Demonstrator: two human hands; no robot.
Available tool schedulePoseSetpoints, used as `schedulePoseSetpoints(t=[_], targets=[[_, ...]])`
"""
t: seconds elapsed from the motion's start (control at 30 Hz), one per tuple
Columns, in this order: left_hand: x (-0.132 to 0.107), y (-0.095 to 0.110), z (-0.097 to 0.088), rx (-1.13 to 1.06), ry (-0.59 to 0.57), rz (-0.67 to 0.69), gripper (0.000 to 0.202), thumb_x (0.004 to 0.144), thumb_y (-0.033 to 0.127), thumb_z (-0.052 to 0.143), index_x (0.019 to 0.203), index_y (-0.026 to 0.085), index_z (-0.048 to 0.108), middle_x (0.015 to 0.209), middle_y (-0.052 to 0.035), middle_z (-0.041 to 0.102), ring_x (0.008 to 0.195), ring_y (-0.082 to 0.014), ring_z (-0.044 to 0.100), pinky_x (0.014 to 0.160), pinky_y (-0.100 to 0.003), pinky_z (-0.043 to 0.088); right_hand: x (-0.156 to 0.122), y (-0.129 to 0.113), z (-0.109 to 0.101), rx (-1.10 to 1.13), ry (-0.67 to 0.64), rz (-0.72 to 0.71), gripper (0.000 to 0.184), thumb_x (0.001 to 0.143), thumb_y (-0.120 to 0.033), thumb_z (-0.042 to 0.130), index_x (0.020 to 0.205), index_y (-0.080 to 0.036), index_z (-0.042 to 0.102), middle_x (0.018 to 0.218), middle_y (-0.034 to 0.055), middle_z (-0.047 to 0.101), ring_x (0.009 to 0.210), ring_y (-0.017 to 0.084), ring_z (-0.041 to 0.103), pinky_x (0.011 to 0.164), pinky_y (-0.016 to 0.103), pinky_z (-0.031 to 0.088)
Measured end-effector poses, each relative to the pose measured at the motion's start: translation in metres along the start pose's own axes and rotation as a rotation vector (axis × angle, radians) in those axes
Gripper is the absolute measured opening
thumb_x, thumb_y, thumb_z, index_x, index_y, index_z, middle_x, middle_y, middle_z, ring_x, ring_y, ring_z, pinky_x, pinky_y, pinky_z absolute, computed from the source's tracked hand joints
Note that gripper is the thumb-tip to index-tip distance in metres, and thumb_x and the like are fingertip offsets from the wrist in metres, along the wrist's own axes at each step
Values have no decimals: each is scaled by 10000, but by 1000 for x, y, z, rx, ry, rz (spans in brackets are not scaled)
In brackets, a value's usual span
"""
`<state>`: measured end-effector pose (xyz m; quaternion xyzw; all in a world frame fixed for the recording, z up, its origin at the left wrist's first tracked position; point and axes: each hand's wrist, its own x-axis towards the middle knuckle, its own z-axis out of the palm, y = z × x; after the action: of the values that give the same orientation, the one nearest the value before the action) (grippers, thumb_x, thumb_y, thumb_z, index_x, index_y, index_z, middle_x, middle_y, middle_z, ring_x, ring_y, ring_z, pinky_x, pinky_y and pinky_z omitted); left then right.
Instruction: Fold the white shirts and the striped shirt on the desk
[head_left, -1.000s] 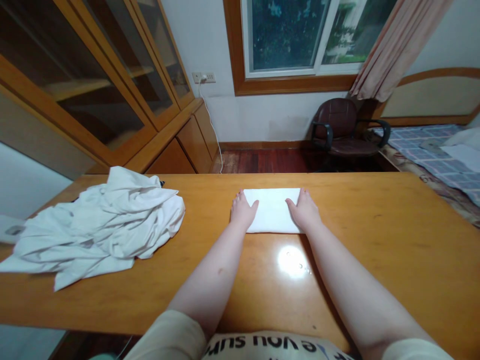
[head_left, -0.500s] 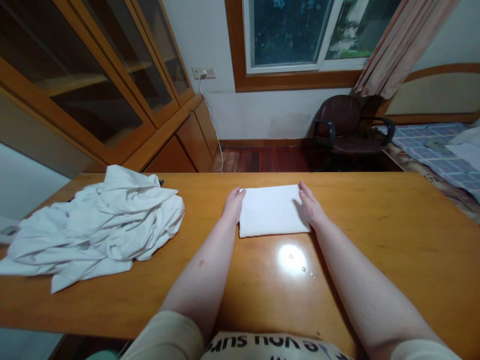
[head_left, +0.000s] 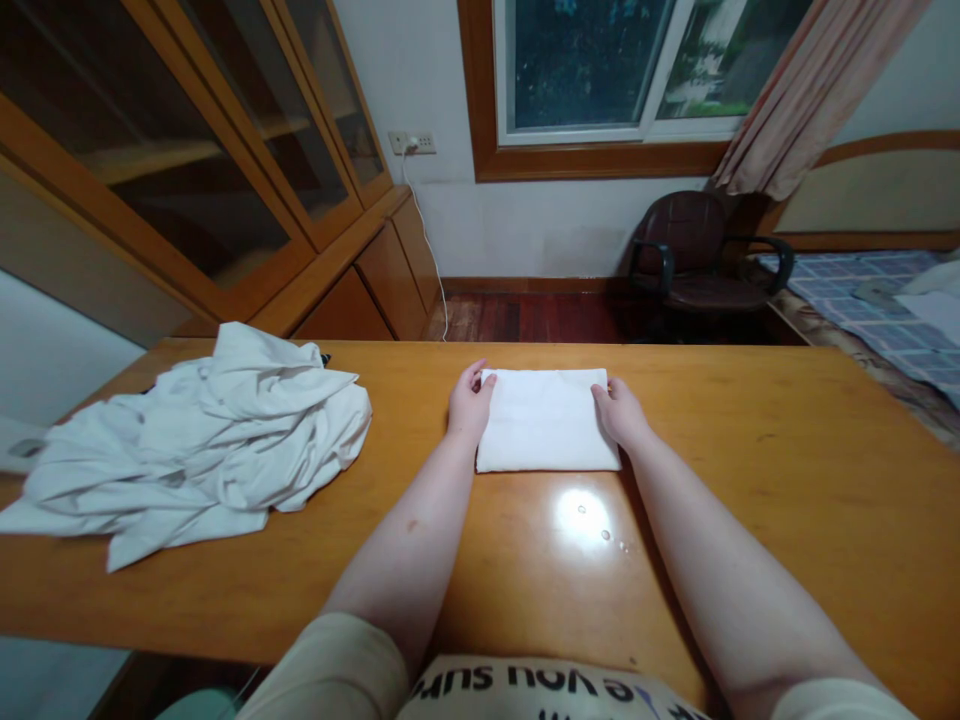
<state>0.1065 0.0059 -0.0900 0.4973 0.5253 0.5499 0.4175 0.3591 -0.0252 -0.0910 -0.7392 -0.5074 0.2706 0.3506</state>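
Observation:
A white cloth (head_left: 546, 420), folded into a neat flat rectangle, lies on the wooden table (head_left: 787, 480) in front of me. At its left edge, my left hand (head_left: 470, 405) grips the far corner, thumb on top and fingers around the side. My right hand (head_left: 621, 412) pinches the opposite edge near its far corner, the thumb over the top and the other fingers partly hidden. Both hands are closed on the cloth.
A crumpled heap of white cloth (head_left: 217, 430) lies on the table's left side. Beyond the table stand a glass-doored cabinet (head_left: 330, 245) on the left and a dark office chair (head_left: 686, 240). A bed (head_left: 862, 285) is at the right.
My right hand has gone from lying straight along the cloth's edge to pinching it with the thumb on top. My left fingers have curled around the far left corner. The cloth looks squarer.

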Motion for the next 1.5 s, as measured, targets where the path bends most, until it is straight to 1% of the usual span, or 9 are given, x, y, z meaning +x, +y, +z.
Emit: schedulePoseSetpoints(t=[0.33,0.5,0.63,0.73,0.83,0.9,1.0,1.27,1.5], targets=[[4,-6,-4,180,19,-113,424,780,76,584,1196,159,564,1097,-112,651,929,-160,642,867,-301,493,-7,-15,1,-261,42,9,386,874,-341,391,1146,-131,566,949,168,677,892,289,630,776,372,462],[0,2,-8,508,-1,-12,320,820,137,526,1120,167,633,1116,-125,643,1039,-219,597,966,-361,432,-14,-18,1,-268,78,21,432,874,-392,389,1149,-115,575,931,170,680,879,286,631,772,369,464],[-19,23,2,900,46,143,425,844,190,497,1265,166,547,1392,-163,446,1314,-321,349,1090,-500,238,-25,-25,-3,-369,206,-105,510,853,-376,440,1269,-85,493,1127,194,620,1044,309,570,892,413,417],[-39,36,21,1045,-86,319,490,852,241,500,1336,174,478,1472,-132,348,1403,-310,156,1131,-511,94,-35,-35,-1,-424,249,-354,515,885,-312,393,1344,-80,424,1346,193,483,1238,303,429,1011,440,321],[-54,34,38,1085,-326,442,499,868,326,478,1341,166,474,1460,-124,375,1410,-281,151,1145,-478,45,-45,-45,10,-457,16,-602,447,925,-285,330,1325,-151,478,1397,108,465,1278,231,404,1058,384,285],[-58,28,45,1098,-421,431,502,875,333,449,1347,164,468,1455,-121,385,1397,-272,203,1146,-466,58,-48,-47,19,-497,-155,-658,446,947,-304,296,1328,-179,489,1384,73,491,1280,208,416,1064,369,287],[-56,18,47,1108,-450,377,520,880,344,415,1374,182,437,1473,-99,362,1392,-261,226,1146,-455,71,-47,-45,30,-550,-225,-602,487,967,-352,244,1386,-185,428,1405,61,467,1315,207,381,1075,393,275],[-48,11,42,1080,-365,278,588,890,461,386,1416,200,381,1497,-92,318,1406,-289,174,1135,-460,110,-42,-36,34,-666,-133,-472,498,957,-357,268,1407,-194,408,1465,64,375,1358,242,307,1094,444,236],[-36,8,21,1079,-278,109,582,907,407,344,1438,167,334,1515,-155,245,1397,-341,178,1100,-540,154,-34,-24,26,-673,-85,-382,545,944,-411,291,1425,-169,370,1482,116,331,1366,264,289,1078,462,264]])
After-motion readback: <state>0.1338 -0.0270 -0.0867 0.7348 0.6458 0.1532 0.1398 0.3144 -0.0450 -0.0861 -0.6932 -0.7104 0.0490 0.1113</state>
